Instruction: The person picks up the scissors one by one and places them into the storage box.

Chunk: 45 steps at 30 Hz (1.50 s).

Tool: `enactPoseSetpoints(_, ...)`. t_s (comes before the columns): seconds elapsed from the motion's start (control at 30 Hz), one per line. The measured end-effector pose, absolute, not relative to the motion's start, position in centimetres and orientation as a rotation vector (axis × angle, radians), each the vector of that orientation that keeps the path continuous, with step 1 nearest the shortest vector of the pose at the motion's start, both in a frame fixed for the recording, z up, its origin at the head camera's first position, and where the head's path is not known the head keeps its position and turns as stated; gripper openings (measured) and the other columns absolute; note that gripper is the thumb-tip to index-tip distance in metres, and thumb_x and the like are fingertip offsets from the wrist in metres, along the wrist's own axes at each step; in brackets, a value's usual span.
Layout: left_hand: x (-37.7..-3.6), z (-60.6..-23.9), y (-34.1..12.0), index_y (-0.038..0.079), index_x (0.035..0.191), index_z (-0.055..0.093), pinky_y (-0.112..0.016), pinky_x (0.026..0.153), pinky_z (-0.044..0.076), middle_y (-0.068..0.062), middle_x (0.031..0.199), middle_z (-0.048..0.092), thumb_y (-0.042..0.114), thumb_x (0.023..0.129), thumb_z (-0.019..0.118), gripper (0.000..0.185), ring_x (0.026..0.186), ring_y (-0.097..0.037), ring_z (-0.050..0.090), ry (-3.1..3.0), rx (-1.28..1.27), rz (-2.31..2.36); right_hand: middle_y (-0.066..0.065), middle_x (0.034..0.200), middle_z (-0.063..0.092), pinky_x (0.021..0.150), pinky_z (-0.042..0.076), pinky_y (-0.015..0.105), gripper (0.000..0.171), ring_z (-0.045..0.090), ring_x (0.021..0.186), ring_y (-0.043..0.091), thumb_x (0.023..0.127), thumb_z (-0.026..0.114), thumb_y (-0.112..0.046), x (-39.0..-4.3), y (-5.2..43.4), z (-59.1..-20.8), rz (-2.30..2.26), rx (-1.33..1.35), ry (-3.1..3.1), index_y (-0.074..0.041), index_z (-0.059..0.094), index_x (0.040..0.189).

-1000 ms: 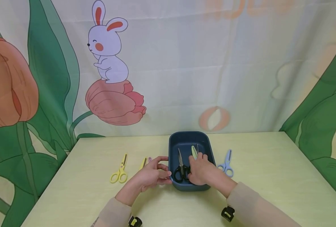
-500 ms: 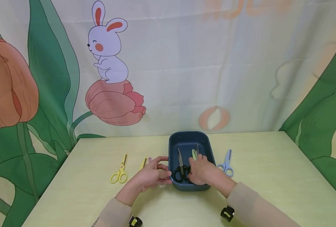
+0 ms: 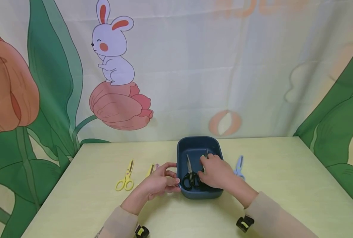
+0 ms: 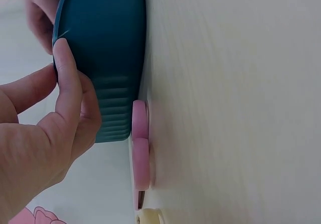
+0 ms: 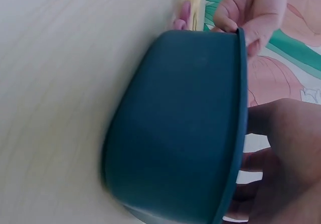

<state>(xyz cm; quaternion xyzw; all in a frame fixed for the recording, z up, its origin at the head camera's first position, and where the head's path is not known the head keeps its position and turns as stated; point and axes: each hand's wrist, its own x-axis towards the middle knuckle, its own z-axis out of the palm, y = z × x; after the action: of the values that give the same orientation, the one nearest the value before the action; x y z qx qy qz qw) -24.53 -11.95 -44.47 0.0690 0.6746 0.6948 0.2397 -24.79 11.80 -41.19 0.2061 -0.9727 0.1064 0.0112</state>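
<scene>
A dark blue bin (image 3: 198, 139) stands on the pale green table (image 3: 283, 188). My left hand (image 3: 161, 182) grips its left rim, thumb on the edge and fingers against the ribbed outer wall (image 4: 118, 83). Black-handled scissors (image 3: 190, 176) lie inside the bin on the left. My right hand (image 3: 214, 172) reaches into the bin over a green pair of scissors; only the metal blade tip (image 3: 206, 152) shows past the fingers. I cannot see whether the fingers still pinch that pair. In the right wrist view the bin's wall (image 5: 175, 123) hides the fingers of my right hand (image 5: 283, 153).
Yellow scissors (image 3: 125, 181) lie left of the bin. A second yellowish pair (image 3: 150, 170) and a pink pair (image 4: 140, 153) lie just behind my left hand. Light blue scissors (image 3: 239, 165) lie right of the bin. A printed backdrop hangs behind the table.
My right hand has slid farther into the bin and now covers the green handles that showed before. The left hand and the bin have stayed put.
</scene>
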Motion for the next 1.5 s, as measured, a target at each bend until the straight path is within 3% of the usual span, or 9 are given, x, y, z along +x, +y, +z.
enactPoseSetpoints(0.27, -24.6, -44.4, -11.9, 0.001, 0.155, 0.032, -0.030, 0.070, 0.059, -0.013, 0.106, 0.049, -0.007, 0.099, 0.060, 0.063, 0.075, -0.021, 0.069, 1.849, 0.187, 1.895, 0.003, 0.089, 0.056, 0.061, 0.046, 0.034, 0.019, 0.051, 0.075, 0.018, 0.098, 0.070, -0.023, -25.0, 13.4, -40.9, 0.536, 0.642, -2.902, -0.007, 0.068, 0.107)
enactPoseSetpoints(0.53, -24.5, -44.4, -11.8, 0.001, 0.155, 0.032, -0.031, 0.072, 0.059, -0.013, 0.106, 0.049, -0.007, 0.099, 0.061, 0.063, 0.075, -0.021, 0.070, 1.846, 0.184, 1.892, 0.004, 0.092, 0.063, 0.071, 0.053, 0.040, 0.009, 0.061, 0.085, 0.023, 0.098, 0.069, -0.020, -25.4, 15.1, -40.6, 0.680, 0.606, -2.722, -0.011, 0.069, 0.095)
enactPoseSetpoints(0.83, -24.6, -44.4, -11.8, 0.001, 0.155, 0.032, -0.029, 0.071, 0.059, -0.013, 0.106, 0.049, -0.007, 0.099, 0.061, 0.063, 0.074, -0.020, 0.070, 1.840, 0.188, 1.895, 0.013, 0.104, 0.063, 0.074, 0.052, 0.050, 0.011, 0.059, 0.100, 0.036, 0.100, 0.062, -0.017, -25.6, 17.2, -40.7, 0.692, 0.430, -2.646, -0.008, 0.069, 0.099)
enactPoseSetpoints(1.07, -24.6, -44.3, -11.8, 0.000, 0.154, 0.032, -0.033, 0.074, 0.060, -0.013, 0.105, 0.048, -0.009, 0.099, 0.060, 0.063, 0.075, -0.020, 0.068, 1.835, 0.190, 1.911, 0.013, 0.097, 0.063, 0.076, 0.051, 0.050, 0.013, 0.060, 0.092, 0.033, 0.101, 0.057, -0.010, -25.4, 19.4, -40.9, 0.710, 0.374, -2.693, -0.002, 0.067, 0.102)
enactPoseSetpoints(1.2, -24.6, -44.3, -11.8, 0.000, 0.154, 0.032, -0.033, 0.074, 0.060, -0.014, 0.105, 0.048, -0.009, 0.098, 0.060, 0.063, 0.075, -0.020, 0.068, 1.839, 0.181, 1.910, 0.017, 0.099, 0.060, 0.070, 0.050, 0.050, 0.016, 0.058, 0.090, 0.036, 0.099, 0.060, -0.011, -25.1, 20.6, -41.5, 0.642, 0.357, -2.845, 0.000, 0.065, 0.109)
enactPoseSetpoints(1.5, -24.5, -44.1, -11.9, 0.001, 0.155, 0.032, -0.033, 0.074, 0.060, -0.014, 0.106, 0.048, -0.008, 0.098, 0.061, 0.064, 0.075, -0.021, 0.069, 1.853, 0.176, 1.895, 0.025, 0.112, 0.055, 0.077, 0.051, 0.057, 0.032, 0.052, 0.104, 0.045, 0.093, 0.072, -0.019, -24.7, 21.0, -43.3, 0.548, 0.340, -3.096, -0.001, 0.064, 0.118)
